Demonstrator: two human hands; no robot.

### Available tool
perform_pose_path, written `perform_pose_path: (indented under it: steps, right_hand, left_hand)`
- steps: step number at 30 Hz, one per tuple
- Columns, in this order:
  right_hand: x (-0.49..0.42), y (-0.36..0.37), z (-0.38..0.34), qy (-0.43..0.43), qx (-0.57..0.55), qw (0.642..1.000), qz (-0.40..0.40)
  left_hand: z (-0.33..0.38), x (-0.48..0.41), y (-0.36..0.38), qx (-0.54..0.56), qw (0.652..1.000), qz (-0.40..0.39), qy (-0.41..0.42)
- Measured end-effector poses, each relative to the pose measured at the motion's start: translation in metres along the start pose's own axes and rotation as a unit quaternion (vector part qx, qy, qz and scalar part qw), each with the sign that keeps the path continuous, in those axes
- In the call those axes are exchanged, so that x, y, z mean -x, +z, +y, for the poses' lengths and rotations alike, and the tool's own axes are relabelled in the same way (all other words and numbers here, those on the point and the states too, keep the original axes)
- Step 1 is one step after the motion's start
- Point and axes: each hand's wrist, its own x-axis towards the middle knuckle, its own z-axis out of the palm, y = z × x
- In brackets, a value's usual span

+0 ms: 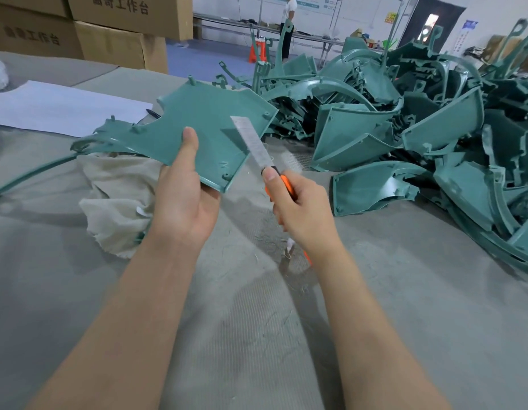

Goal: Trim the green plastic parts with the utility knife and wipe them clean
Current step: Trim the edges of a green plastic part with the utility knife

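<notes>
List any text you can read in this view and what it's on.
"工作台", after two characters too blurred to be sure of: upper cardboard box.
"工作台", same print, same blurred start: lower-left cardboard box.
Too small or blurred to read: wall posters, yellow sign, blue sign.

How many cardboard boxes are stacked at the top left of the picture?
4. Upper row: corner box, big printed box. Lower row: left printed box, plain box beside it. Others may be hidden.
</notes>
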Motion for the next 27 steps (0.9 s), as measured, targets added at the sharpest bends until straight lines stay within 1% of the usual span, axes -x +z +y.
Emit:
perform_pose_path:
  steps: [2,5,7,10,12,14,16,19,21,24,27]
  right_hand:
    - [0.001,0.002,0.000,-0.011,-0.002,1.000,-0.017]
    - [0.003,0.008,-0.003,-0.045,0.035,0.997,-0.059]
    - [0.004,0.011,-0.005,-0.055,0.045,0.995,-0.071]
    - [0.005,0.010,-0.005,-0.059,0.039,0.991,-0.109]
    - [0.006,0.009,-0.005,-0.050,0.013,0.990,-0.131]
    - [0.005,0.006,-0.007,-0.022,-0.040,0.992,-0.114]
    - [0.002,0.002,-0.007,-0.004,-0.064,0.996,-0.063]
    - [-0.002,-0.001,-0.005,0.000,-0.008,1.000,0.020]
    - [-0.004,-0.002,-0.001,0.007,0.015,0.998,0.055]
    - [-0.004,-0.001,0.001,0.020,0.012,0.998,0.062]
    - [-0.003,0.000,0.001,0.029,-0.018,0.999,0.040]
  left_hand:
    - [0.000,-0.001,0.001,0.011,1.000,-0.003,-0.004]
    - [0.002,-0.004,0.002,0.028,1.000,0.002,-0.012]
    - [0.003,-0.005,0.001,0.035,0.999,-0.005,-0.018]
    - [0.006,-0.008,-0.001,0.037,0.998,-0.027,-0.037]
    - [0.006,-0.008,-0.003,0.040,0.998,-0.030,-0.040]
    - [0.006,-0.008,-0.003,0.055,0.998,-0.019,-0.026]
    - [0.005,-0.007,-0.004,0.051,0.998,-0.014,-0.016]
    - [0.000,-0.004,-0.003,0.021,0.999,-0.017,-0.017]
    - [-0.003,-0.002,0.000,-0.006,1.000,-0.023,-0.020]
    - [-0.005,-0.001,0.001,-0.014,0.999,-0.034,-0.018]
    - [-0.004,0.001,0.001,-0.002,0.999,-0.039,-0.017]
